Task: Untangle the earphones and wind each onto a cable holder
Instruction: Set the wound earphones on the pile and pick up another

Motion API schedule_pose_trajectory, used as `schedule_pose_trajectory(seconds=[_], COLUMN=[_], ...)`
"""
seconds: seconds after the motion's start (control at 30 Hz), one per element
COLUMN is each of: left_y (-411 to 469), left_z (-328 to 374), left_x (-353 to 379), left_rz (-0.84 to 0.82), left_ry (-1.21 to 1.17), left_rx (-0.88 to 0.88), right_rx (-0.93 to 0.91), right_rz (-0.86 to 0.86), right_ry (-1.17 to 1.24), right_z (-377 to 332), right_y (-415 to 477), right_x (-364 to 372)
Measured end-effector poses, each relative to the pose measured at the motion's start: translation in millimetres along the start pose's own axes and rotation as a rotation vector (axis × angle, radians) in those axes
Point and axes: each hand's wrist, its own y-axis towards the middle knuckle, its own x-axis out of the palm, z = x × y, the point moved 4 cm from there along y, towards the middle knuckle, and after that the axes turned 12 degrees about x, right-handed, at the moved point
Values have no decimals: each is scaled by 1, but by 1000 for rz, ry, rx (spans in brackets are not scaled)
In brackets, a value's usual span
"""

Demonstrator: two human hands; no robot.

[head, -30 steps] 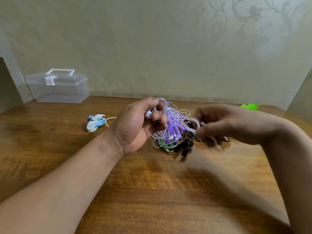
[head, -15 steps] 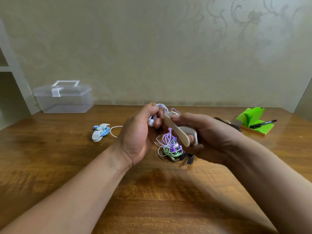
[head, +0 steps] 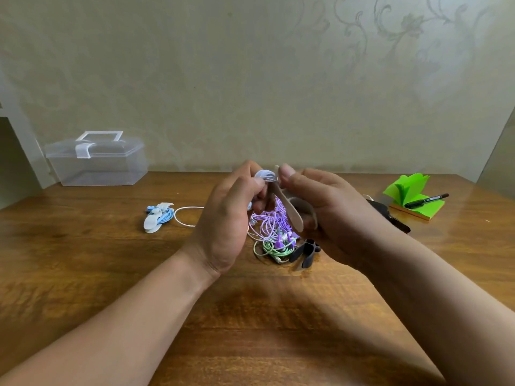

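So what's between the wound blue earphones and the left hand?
Head view: a loop of white cable on the table, between the blue earphones and the left hand; otherwise bare wood.

White earphone cable [head: 266, 175]: small coil, pinched by left hand [head: 231, 218], touching top end of pale cable holder [head: 289, 211]. Holder flat, long, tilted, gripped by right hand [head: 328, 207]. Purple earphones [head: 271, 221]: loose tangle on table below. Green earphones [head: 269, 250] knotted in at tangle's 6 o'clock. Black cable holder [head: 305, 250] lay at 4 o'clock. Blue earphones [head: 164, 217], wound on white holder [head: 152, 225], lay well apart at 9 o'clock, with loose white loop [head: 185, 215] just beside.
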Motion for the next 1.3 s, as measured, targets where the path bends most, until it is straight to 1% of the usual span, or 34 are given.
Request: schedule_pose_trajectory(seconds=[0.07, 0.13, 0.23, 0.3, 0.37, 0.43, 0.5, 0.57, 0.6, 0.63, 0.67, 0.7, 0.73, 0.77, 0.83, 0.87, 0.9, 0.97, 1.03, 1.13, 1.23, 1.3], left_y=[-4, -10, -16, -19, -20, -20, -20, -18, -17, -15, -12, -8, -4, -1, 2, 3, 2, 2, 2, 2, 1, 1], left_z=[9, 20, 26, 28, 29, 28, 23, 17, 14, 10, 7, 3, 0, -2, -1, 0, -1, -3, -4, -6, -6, -8], left_x=[5, 12, 20, 22, 24, 28, 30, 31, 30, 29, 26, 23, 19, 15, 9, 8, 8, 9, 10, 8, 10, 9], left_rz=[-34, -87, -140, -141, -171, -223, -282, -297, -285, -260, -218, -168, -125, -98, -86, -89, -89, -106, -135, -158, -175, -140], left_ry=[87, 228, 355, 393, 407, 419, 425, 388, 340, 258, 153, 35, -91, -211, -366, -411, -447, -498, -517, -477, -451, -425], left_rx=[90, 228, 380, 440, 444, 365, 267, 198, 156, 103, 43, -19, -80, -133, -192, -218, -248, -297, -317, -355, -411, -456], right_rx=[-114, -255, -446, -494, -445, -319, -135, 29, 62, 65, 10, -78, -176, -252, -315, -335, -345, -370, -385, -348, -286, -238], right_rz=[111, 204, 268, 273, 293, 286, 216, 123, 104, 115, 156, 189, 182, 119, -55, -96, -98, -50, -14, -36, -57, -58], right_ry=[-151, -274, -358, -336, -258, -134, -23, 13, 13, 17, -33, -146, -301, -444, -576, -575, -545, -459, -454, -439, -317, -229], right_z=[-2, -8, -16, -18, -17, -16, -12, -10, -9, -9, -12, -17, -23, -25, -23, -22, -20, -23, -25, -22, -18, -14], right_y=[-2, -6, -16, -20, -20, -17, -12, -9, -6, -5, -3, -4, -7, -9, -13, -15, -15, -16, -17, -15, -12, -11], right_x=[2, 3, 3, 6, 6, 4, -3, -9, -13, -17, -24, -29, -29, -27, -20, -15, -13, -12, -12, -11, -6, -4])
